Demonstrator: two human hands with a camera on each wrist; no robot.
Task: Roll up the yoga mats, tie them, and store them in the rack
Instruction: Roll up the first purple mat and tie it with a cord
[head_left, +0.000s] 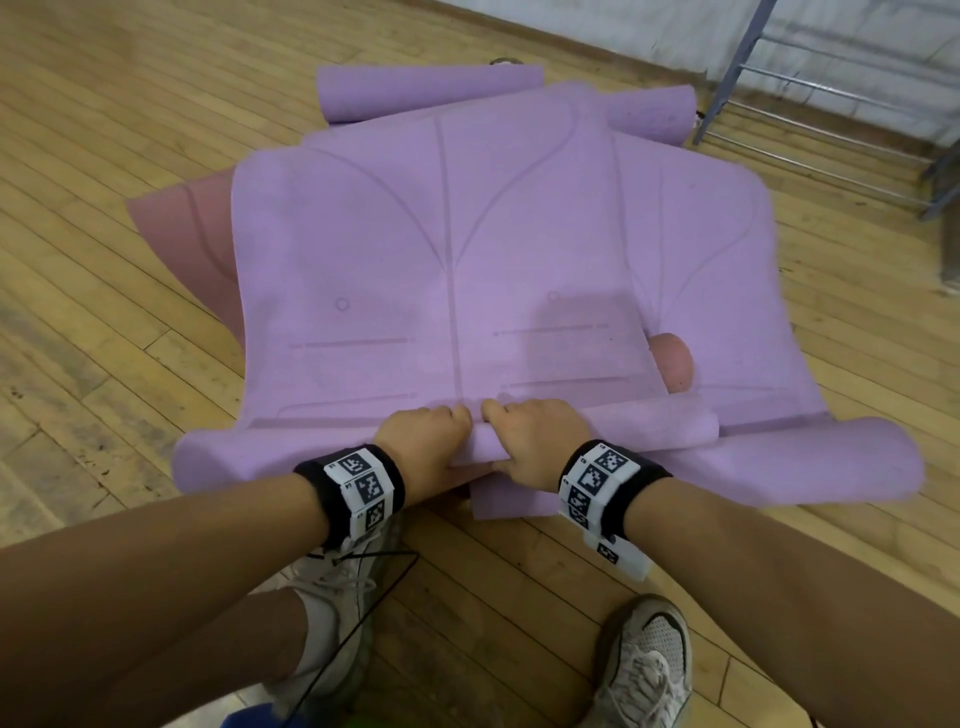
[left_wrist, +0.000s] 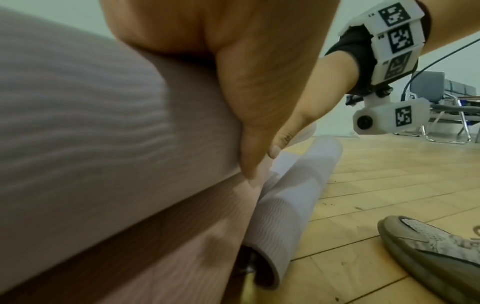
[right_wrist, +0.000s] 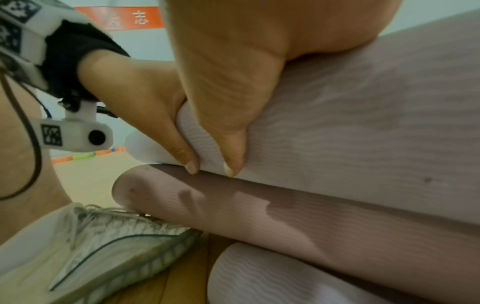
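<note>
A purple yoga mat lies flat on top of a pile of mats on the wooden floor. Its near end is curled into a tight roll across the front. My left hand and right hand sit side by side at the roll's middle, fingers curled over it and thumbs under it. The left wrist view shows my left thumb pressed against the ribbed roll. In the right wrist view both thumbs pinch the roll's lower edge. The metal rack stands at the far right.
A second purple mat lies underneath to the right, its near end rolled. A pink mat pokes out on the left. Two purple rolled ends lie at the far side. My shoes stand just behind the mats. Grey chairs stand to the right.
</note>
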